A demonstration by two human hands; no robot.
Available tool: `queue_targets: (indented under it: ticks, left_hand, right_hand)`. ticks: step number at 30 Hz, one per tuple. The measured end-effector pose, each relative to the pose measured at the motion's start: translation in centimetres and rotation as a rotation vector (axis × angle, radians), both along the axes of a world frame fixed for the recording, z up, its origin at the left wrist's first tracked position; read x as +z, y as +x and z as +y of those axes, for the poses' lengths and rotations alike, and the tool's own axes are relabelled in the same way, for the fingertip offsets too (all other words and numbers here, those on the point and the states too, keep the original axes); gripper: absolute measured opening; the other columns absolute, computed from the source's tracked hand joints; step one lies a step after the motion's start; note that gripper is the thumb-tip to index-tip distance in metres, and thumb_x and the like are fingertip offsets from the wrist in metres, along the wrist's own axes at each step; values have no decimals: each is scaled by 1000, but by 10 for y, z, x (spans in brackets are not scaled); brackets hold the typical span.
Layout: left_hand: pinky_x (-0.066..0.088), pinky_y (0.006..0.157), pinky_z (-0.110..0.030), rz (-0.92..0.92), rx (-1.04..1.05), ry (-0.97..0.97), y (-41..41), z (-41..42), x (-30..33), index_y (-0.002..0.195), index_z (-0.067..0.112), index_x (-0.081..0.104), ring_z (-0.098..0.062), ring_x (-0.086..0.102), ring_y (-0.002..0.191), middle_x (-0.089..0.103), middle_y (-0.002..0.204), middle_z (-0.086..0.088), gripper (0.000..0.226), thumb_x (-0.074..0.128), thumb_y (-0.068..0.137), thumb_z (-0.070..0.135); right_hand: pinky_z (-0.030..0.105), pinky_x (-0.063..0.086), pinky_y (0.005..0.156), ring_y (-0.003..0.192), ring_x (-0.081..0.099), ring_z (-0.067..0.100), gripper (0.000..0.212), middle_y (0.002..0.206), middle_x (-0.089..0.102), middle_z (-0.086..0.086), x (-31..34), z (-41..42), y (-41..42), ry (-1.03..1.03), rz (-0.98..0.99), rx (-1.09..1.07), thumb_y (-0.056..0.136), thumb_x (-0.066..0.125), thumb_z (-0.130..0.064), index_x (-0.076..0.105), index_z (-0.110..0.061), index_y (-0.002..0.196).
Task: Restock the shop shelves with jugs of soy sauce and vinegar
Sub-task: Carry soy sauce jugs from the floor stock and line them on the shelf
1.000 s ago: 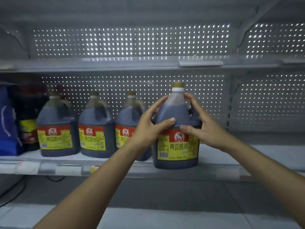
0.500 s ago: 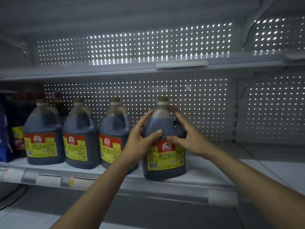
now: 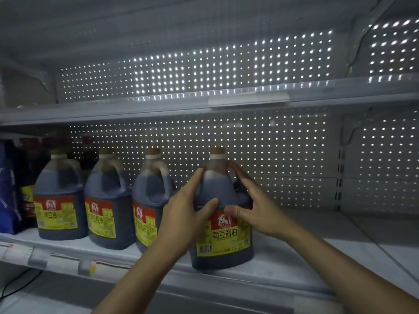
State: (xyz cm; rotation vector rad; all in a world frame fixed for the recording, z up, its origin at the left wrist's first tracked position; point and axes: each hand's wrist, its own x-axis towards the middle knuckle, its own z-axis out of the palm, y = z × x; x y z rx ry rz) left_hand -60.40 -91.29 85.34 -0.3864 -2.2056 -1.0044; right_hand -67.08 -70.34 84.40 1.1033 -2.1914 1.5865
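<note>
A dark soy sauce jug (image 3: 223,243) with a red and yellow label and a gold cap stands upright on the white shelf (image 3: 283,264), near its front edge. My left hand (image 3: 183,214) grips its left shoulder, thumb across the front. My right hand (image 3: 256,209) grips its right shoulder, fingers wrapped behind the neck. To its left stand three matching jugs in a row: one (image 3: 149,207) close beside it, a second (image 3: 104,205), and a third (image 3: 59,198).
Dark bottles (image 3: 27,191) and a blue package (image 3: 6,200) fill the shelf's far left. Price tags (image 3: 20,257) line the front rail. An upper shelf (image 3: 204,103) hangs close above the jug caps. The perforated back panel (image 3: 272,155) glows with light.
Both hands carried the jug forward and down from in front of the shelf edge onto the shelf. My view has moved closer to the shelf.
</note>
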Motion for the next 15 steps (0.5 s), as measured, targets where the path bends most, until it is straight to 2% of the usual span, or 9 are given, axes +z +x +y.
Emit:
queue_targets:
  ticks: [2,4,7,9,12,15]
  left_hand:
    - [63,85,-38,-5,-73,57,0,-2,-4,150,52,33,-8,68,109,63,137,9,75,75,91,35]
    - [63,86,-38,-5,-133,92,-3,-3,-9,147,54,36,-6,67,115,59,140,14,72,75,92,30]
    - [59,96,-41,-18,-189,165,-5,0,-14,151,51,36,-7,58,130,52,149,18,72,72,95,26]
    - [57,100,-41,3,-174,183,-5,2,-18,153,48,36,-5,54,134,50,151,19,71,71,96,24]
    - [59,96,-41,33,-109,153,-3,4,-21,153,50,35,-3,59,126,56,144,19,71,71,96,29]
    - [61,86,-44,65,8,72,-3,6,-17,152,53,34,-7,66,110,63,135,14,72,72,94,34]
  right_hand:
    - [43,60,96,125,62,13,80,140,53,-6,1,0,2,24,-25,-26,73,83,-62,33,-79,133]
    - [43,60,95,125,62,13,78,139,53,-8,2,-1,1,42,-41,-57,68,81,-71,33,-83,127]
    - [46,59,97,132,56,17,95,149,46,-3,3,-3,-2,59,-10,-80,77,82,-57,19,-73,146]
    - [48,58,99,135,54,19,101,154,42,-4,3,-3,-4,68,-10,-75,77,82,-58,14,-70,150]
    - [46,58,99,132,57,14,99,151,45,-11,3,-2,-1,77,-10,-80,75,82,-62,16,-69,150]
    - [46,58,99,132,57,15,99,150,45,-6,4,-2,1,78,-12,-86,79,82,-53,14,-70,150]
